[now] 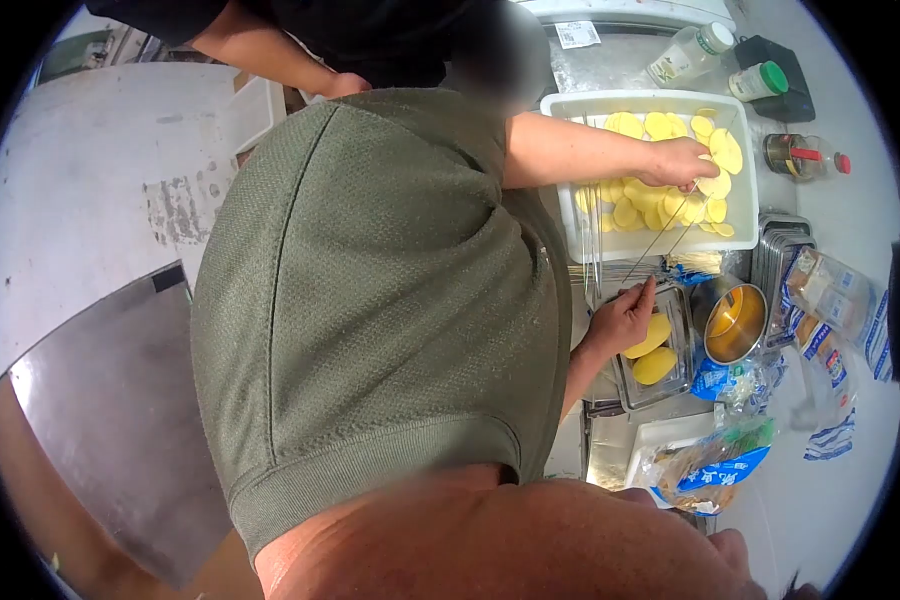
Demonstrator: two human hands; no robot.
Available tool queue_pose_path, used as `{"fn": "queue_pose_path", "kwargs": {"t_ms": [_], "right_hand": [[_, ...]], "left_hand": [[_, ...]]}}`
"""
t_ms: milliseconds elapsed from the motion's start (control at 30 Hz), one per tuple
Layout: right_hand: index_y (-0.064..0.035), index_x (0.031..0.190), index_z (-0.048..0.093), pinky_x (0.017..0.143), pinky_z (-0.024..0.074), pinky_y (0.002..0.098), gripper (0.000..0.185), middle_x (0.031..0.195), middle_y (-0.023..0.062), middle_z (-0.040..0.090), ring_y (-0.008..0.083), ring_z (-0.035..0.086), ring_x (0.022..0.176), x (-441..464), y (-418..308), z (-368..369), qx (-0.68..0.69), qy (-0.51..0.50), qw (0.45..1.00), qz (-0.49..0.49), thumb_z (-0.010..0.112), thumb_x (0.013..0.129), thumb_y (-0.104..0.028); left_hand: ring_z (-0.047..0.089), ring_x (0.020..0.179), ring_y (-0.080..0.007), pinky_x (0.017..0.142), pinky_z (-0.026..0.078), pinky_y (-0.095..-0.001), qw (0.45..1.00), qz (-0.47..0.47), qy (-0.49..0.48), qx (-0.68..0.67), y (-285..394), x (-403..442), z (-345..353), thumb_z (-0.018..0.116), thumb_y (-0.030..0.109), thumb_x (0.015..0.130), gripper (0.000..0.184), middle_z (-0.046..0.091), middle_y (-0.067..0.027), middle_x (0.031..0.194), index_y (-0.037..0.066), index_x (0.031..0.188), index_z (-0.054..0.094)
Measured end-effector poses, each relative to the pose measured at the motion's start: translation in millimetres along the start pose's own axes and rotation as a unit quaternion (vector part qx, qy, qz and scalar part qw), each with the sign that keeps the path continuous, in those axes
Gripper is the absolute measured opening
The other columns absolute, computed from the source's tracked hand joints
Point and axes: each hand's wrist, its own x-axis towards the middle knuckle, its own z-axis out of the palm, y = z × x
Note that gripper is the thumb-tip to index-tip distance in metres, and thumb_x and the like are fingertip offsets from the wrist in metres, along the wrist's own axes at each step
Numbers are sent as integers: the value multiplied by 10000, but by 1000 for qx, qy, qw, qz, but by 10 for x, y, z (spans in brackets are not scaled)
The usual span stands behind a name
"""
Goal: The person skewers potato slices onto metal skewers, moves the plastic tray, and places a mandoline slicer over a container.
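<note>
My left hand (680, 163) reaches over a white tub (753, 215) of yellow potato slices (625, 212), its fingers closed on a slice by the far tips of thin metal skewers (660, 240). Nearer the bottom, my right hand (625, 318) pinches the other ends of the skewers. It is above a clear tray (625, 390) with peeled whole potatoes (654, 366). More skewers (588, 215) lie across the tub's left side.
A co-worker's arm (270, 58) shows at the top left. Right of the tub are bottles (805, 157) and jars (690, 55). A metal pot (736, 350), stacked metal trays (785, 235) and plastic food bags (715, 470) crowd the lower right.
</note>
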Motion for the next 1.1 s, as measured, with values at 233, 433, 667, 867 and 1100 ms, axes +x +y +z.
{"fn": "queue_pose_path", "kwargs": {"t_ms": [233, 433, 667, 867, 1100], "right_hand": [[14, 1158, 600, 585, 473, 264, 279, 797, 104, 653, 140, 573, 638, -30, 44, 57, -13, 28, 999, -28, 521, 919, -105], [6, 1157, 602, 596, 478, 282, 287, 805, 117, 658, 161, 587, 634, -43, -23, 2, -39, -1, 999, 15, 522, 915, -126], [3, 1160, 604, 603, 472, 284, 295, 751, 94, 639, 163, 570, 626, -74, -120, 0, -53, 0, 998, 40, 510, 919, -138], [8, 1159, 604, 603, 462, 279, 295, 713, 71, 611, 156, 548, 620, -91, -162, 30, -30, 16, 998, 45, 514, 918, -136], [19, 1149, 605, 579, 450, 271, 292, 699, 52, 588, 135, 520, 603, -66, -143, 79, 48, 4, 997, 58, 518, 921, -142]], "left_hand": [[591, 774, -184, 703, 476, -292, 1000, -3, 7, 14, -6, 11, 8, 576, 307, 852, 459, 582, -128, 966, -58, 1124, 521], [572, 739, -171, 670, 472, -291, 999, 32, 25, 16, -18, -1, 62, 581, 299, 853, 396, 592, -114, 906, -56, 1028, 557], [564, 749, -166, 680, 465, -298, 989, 60, 36, 130, -31, 2, 59, 575, 305, 854, 373, 612, -102, 819, -44, 985, 587], [584, 778, -189, 715, 470, -316, 985, 72, 50, 146, -17, -64, 85, 564, 320, 855, 380, 635, -125, 852, -31, 999, 595], [586, 780, -199, 718, 468, -319, 978, 55, 28, 201, -8, -103, 51, 561, 325, 851, 390, 632, -133, 863, -40, 987, 595]]}}
